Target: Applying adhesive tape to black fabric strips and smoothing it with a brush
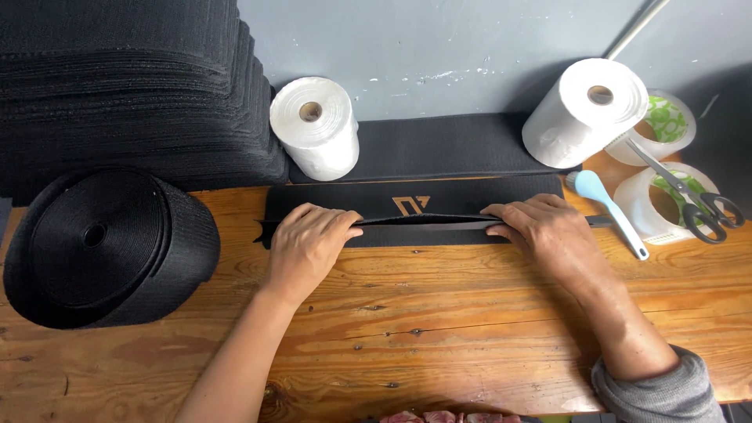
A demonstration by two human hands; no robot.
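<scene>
- Left hand (307, 244): bare, no glove, ring or watch; forearm uncovered down to the frame edge.
- Right hand (546, 232): bare, no glove or ring.
- Grey sleeve (662, 389): soft knit fabric, bunched below the right hand, leaving the forearm exposed.

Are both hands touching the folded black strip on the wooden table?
Touching. The head view shows the left hand and the right hand pressing their fingers flat on the folded black strip, with no gap visible.
</scene>
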